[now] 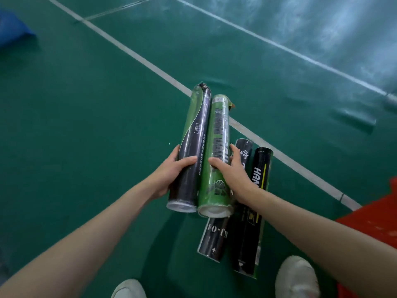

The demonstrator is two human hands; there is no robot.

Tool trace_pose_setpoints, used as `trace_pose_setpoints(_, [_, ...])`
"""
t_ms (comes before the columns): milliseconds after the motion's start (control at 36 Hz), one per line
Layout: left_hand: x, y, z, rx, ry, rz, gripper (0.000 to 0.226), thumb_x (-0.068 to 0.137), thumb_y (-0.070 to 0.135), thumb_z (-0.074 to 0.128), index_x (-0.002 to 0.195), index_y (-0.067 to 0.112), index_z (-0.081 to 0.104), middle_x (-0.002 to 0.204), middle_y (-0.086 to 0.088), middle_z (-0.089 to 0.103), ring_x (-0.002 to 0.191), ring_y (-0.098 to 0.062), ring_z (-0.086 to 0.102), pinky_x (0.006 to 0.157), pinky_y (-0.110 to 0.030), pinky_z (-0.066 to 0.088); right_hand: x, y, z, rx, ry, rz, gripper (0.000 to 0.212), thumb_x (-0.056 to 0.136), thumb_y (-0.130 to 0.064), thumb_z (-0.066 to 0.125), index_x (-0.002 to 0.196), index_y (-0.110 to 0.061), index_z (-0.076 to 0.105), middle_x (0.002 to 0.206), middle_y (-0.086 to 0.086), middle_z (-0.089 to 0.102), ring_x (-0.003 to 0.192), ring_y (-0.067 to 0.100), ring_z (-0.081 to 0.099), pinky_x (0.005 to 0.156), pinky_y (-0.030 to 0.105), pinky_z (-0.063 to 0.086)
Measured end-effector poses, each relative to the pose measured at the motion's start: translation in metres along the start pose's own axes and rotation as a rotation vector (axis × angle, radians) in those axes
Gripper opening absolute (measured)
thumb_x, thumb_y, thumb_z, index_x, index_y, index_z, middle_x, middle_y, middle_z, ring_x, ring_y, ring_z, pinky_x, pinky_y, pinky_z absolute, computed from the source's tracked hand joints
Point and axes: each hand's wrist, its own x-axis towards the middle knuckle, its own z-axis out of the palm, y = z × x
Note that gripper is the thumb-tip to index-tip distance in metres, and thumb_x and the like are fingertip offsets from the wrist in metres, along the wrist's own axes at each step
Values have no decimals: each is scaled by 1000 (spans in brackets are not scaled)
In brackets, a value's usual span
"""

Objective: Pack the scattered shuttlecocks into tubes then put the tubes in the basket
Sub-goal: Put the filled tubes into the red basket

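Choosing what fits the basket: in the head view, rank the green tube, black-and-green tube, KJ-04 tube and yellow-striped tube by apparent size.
1. The green tube and black-and-green tube: look alike, widest, but held nearer the camera.
2. The yellow-striped tube and KJ-04 tube, on the floor: narrower, alike, partly hidden.
True ranking unsure.

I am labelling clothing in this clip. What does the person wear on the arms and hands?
Nothing shows on them. The left forearm and the right forearm are bare, with no sleeve in view. The left hand and the right hand have no gloves, and no watch, bracelet or ring is visible.
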Motion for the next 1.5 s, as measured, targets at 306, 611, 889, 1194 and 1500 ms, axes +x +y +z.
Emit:
trace_pose_setpoints(306, [-49, 88, 63, 151, 9, 44, 48, 86, 36, 66, 128, 27, 44, 103, -13, 67, 75, -27, 70, 61, -34, 56, -67, -73, -88, -44, 153, -86, 76, 84, -29, 62, 145, -41, 17, 108, 6, 61, 78, 26, 70, 66, 42, 60])
trace_pose_setpoints(611, [-157, 122, 136, 264, -131, 87, 48, 88, 37, 64, 128, 20, 43, 102, -17, 64, 75, -29, 68, 60, -33, 56, -199, -91, -164, -85, 317, -97, 77, 82, -25, 63, 147, -32, 22, 101, 11, 64, 65, 24, 66, 56, 32, 54])
trace_pose_setpoints(889, [-223, 134, 236, 317, -324, 71, 45, 89, 37, 62, 123, 15, 43, 103, -21, 62, 68, -28, 66, 56, -32, 55, -302, -59, -233, 18, 470, -121, 75, 85, -20, 64, 149, -23, 24, 99, 1, 58, 70, 21, 66, 55, 29, 53])
trace_pose_setpoints(1194, [-220, 80, 388, 373, -440, -52, 52, 86, 35, 65, 123, 8, 40, 104, -20, 63, 78, -33, 65, 78, -46, 57, -362, 45, -337, 41, 583, -20, 71, 71, -33, 70, 136, -28, 40, 102, 6, 68, 78, 25, 71, 68, 38, 59])
trace_pose_setpoints(1500, [-209, 2, 433, 581, -517, -47, 59, 77, 49, 64, 121, 17, 42, 107, -11, 64, 90, -28, 67, 86, -44, 55, -395, 144, -374, 60, 612, 144, 80, 68, -45, 71, 140, -37, 37, 118, 0, 63, 86, 16, 70, 72, 37, 57])
